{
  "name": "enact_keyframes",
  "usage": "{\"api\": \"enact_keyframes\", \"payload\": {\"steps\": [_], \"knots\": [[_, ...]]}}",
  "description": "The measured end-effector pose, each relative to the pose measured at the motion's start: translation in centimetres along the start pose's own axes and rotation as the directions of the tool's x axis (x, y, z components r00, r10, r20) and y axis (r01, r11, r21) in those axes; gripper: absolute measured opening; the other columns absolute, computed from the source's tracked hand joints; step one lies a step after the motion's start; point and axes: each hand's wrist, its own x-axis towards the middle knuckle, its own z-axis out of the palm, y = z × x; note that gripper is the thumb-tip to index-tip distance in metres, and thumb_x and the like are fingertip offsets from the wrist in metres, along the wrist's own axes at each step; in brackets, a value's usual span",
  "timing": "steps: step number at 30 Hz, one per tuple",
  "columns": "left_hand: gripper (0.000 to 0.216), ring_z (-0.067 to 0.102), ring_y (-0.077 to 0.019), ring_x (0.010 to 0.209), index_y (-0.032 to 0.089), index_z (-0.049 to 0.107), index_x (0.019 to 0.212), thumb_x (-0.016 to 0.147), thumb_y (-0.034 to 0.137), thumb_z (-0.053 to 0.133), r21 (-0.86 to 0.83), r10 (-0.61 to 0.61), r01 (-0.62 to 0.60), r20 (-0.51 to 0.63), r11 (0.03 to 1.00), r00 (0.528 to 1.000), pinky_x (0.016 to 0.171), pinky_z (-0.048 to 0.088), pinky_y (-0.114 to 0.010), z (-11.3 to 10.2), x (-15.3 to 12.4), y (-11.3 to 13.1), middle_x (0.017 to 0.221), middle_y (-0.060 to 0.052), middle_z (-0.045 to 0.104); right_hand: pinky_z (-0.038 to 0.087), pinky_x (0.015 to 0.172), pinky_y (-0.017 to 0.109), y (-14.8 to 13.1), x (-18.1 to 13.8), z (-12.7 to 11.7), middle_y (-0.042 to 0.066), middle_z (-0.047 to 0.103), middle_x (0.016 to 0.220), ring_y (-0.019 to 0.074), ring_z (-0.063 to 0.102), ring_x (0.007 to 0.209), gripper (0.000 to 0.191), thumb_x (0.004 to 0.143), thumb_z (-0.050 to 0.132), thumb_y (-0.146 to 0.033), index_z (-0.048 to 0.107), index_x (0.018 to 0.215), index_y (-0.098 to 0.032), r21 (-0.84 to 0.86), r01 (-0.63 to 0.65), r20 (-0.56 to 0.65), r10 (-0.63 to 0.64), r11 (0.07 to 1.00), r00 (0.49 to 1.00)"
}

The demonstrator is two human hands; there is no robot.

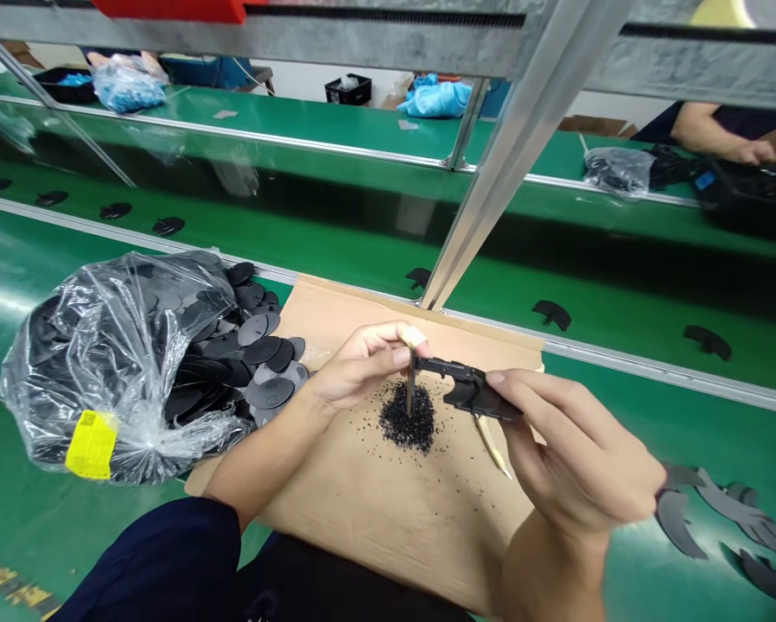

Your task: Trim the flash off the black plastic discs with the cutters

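My left hand [362, 363] is closed, pinching a thin black plastic disc [411, 389] that shows almost edge-on. A pale wrap covers one of its fingertips. My right hand [575, 441] grips a black curved plastic part [475, 393] between thumb and fingers. The near end of that part meets the disc's upper edge; whether they are joined, I cannot tell. Beneath them, a heap of tiny black pieces [397, 428] lies on a brown cardboard sheet [349, 510], with loose bits scattered around. A slim yellow pointed tool [492, 449] rests beside my right hand.
At left, a clear plastic bag [103, 345] spills black oval discs [271, 393]. Curved black parts [738, 510] lie at right. Several black parts sit spaced along the green conveyor belt [336, 233]. A metal post [505, 173] rises ahead. Another person's hands [757, 151] appear top right.
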Motion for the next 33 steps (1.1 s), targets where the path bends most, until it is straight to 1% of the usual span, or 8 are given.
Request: {"api": "enact_keyframes", "payload": {"steps": [5,9,12,16,21,27,30,33], "knots": [[0.040,0.053,-0.0107,0.069,0.013,0.070,0.082,0.071,0.047,0.089,-0.023,-0.017,0.017,-0.006,1.000,1.000,0.066,0.045,-0.024,-0.1,0.0,0.1,0.078,-0.002,0.060,0.060,0.062,0.027,0.1,0.0,0.5,0.005,0.078,0.096,0.0168,0.074,0.077,0.034,0.083,0.072,0.001,0.074,0.107,-0.023,0.058,-0.064,0.008,0.064,0.996,0.998],[0.038,0.057,-0.0113,0.064,0.014,0.065,0.081,0.076,0.045,0.086,-0.064,-0.044,0.044,-0.009,0.997,0.999,0.063,0.049,-0.024,0.0,0.1,-0.2,0.071,-0.001,0.060,0.059,0.060,0.030,0.0,0.2,0.8,0.003,0.077,0.090,0.0175,0.072,0.073,0.033,0.085,0.074,-0.004,0.074,0.110,-0.026,0.141,-0.157,0.018,0.156,0.978,0.988],[0.039,0.057,-0.0109,0.059,0.014,0.064,0.089,0.077,0.044,0.085,-0.112,-0.098,0.097,-0.002,0.989,0.995,0.061,0.052,-0.025,0.3,0.1,-0.5,0.066,0.001,0.059,0.059,0.057,0.030,-0.1,0.3,1.0,0.002,0.076,0.084,0.0163,0.069,0.067,0.028,0.084,0.075,-0.007,0.075,0.105,-0.026,0.226,-0.233,0.014,0.236,0.946,0.972],[0.038,0.056,-0.0101,0.053,0.015,0.062,0.108,0.084,0.039,0.079,-0.180,-0.159,0.162,0.028,0.970,0.987,0.055,0.053,-0.024,0.7,0.2,-0.7,0.063,0.003,0.059,0.057,0.053,0.029,-0.3,0.2,1.1,0.000,0.072,0.076,0.0142,0.064,0.061,0.021,0.085,0.075,-0.012,0.076,0.103,-0.024,0.322,-0.349,0.031,0.358,0.880,0.933],[0.031,0.053,-0.0070,0.048,0.014,0.062,0.104,0.086,0.035,0.076,-0.223,-0.206,0.211,0.048,0.952,0.977,0.052,0.052,-0.022,0.9,0.3,-0.8,0.063,0.004,0.057,0.058,0.055,0.028,-0.4,0.0,1.2,0.000,0.072,0.078,0.0137,0.064,0.062,0.022,0.085,0.074,-0.014,0.076,0.105,-0.024,0.366,-0.399,0.049,0.411,0.841,0.910],[0.035,0.056,-0.0081,0.051,0.013,0.063,0.099,0.084,0.040,0.079,-0.174,-0.160,0.157,-0.004,0.972,0.987,0.054,0.053,-0.021,1.0,0.3,-0.9,0.064,0.003,0.060,0.058,0.055,0.029,-0.4,0.0,1.2,0.000,0.071,0.077,0.0136,0.062,0.062,0.021,0.085,0.074,-0.013,0.076,0.103,-0.023,0.359,-0.381,0.043,0.393,0.852,0.919],[0.034,0.060,-0.0095,0.059,0.013,0.065,0.097,0.085,0.042,0.078,-0.066,-0.099,0.096,-0.053,0.993,0.994,0.060,0.053,-0.021,1.0,0.1,-0.8,0.068,0.001,0.063,0.058,0.054,0.029,-0.5,0.1,1.1,0.000,0.071,0.076,0.0139,0.063,0.060,0.019,0.086,0.074,-0.015,0.076,0.103,-0.024,0.344,-0.401,0.041,0.414,0.849,0.910],[0.036,0.064,-0.0117,0.072,0.013,0.068,0.099,0.079,0.039,0.083,0.087,0.013,-0.007,-0.067,0.996,0.998,0.069,0.054,-0.023,1.0,-0.1,-0.7,0.083,-0.003,0.069,0.059,0.055,0.029,-0.6,0.0,1.2,0.001,0.073,0.079,0.0146,0.065,0.061,0.016,0.087,0.073,-0.017,0.075,0.102,-0.023,0.366,-0.429,0.051,0.443,0.826,0.895]]}}
